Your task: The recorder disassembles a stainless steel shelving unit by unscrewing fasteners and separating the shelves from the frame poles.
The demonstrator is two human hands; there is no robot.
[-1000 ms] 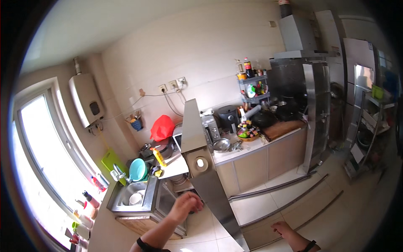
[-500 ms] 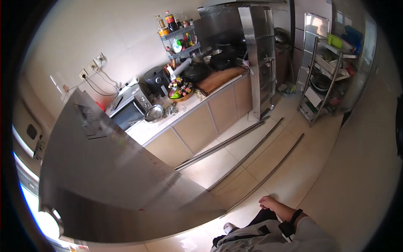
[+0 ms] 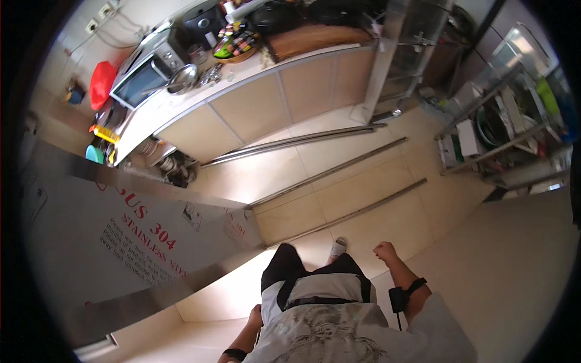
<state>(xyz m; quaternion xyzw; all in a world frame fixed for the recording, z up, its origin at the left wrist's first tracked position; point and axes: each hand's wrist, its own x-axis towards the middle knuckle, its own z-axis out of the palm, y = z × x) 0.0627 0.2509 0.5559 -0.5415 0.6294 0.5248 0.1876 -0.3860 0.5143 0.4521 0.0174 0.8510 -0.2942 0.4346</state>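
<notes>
My right hand [image 3: 384, 251] hangs out in front of me, its fingers curled in and nothing visible in them; a dark band and small box sit on that forearm. At my left side is my left hand [image 3: 255, 316], with its fingers mostly hidden. Left of me stands a large stainless steel cabinet or panel [image 3: 85, 242], covered with printed film and nearest to my left hand. Across the floor ahead lie long, thin metal strips: a far one [image 3: 290, 144], a middle one [image 3: 330, 173] and a near one [image 3: 351, 216]. Neither hand touches them.
A counter [image 3: 212, 92] runs along the far side with a toaster oven [image 3: 142, 81], a metal strainer [image 3: 181, 78] and a wooden board [image 3: 315, 41]. An upright metal frame [image 3: 387, 78] stands at its right end. On the right is a loaded shelf rack [image 3: 484, 151].
The view has tilted down and shifted, bringing my left hand and more of my body into sight. The steel piece now shows its printed side at the left. My right hand still hangs in front.
</notes>
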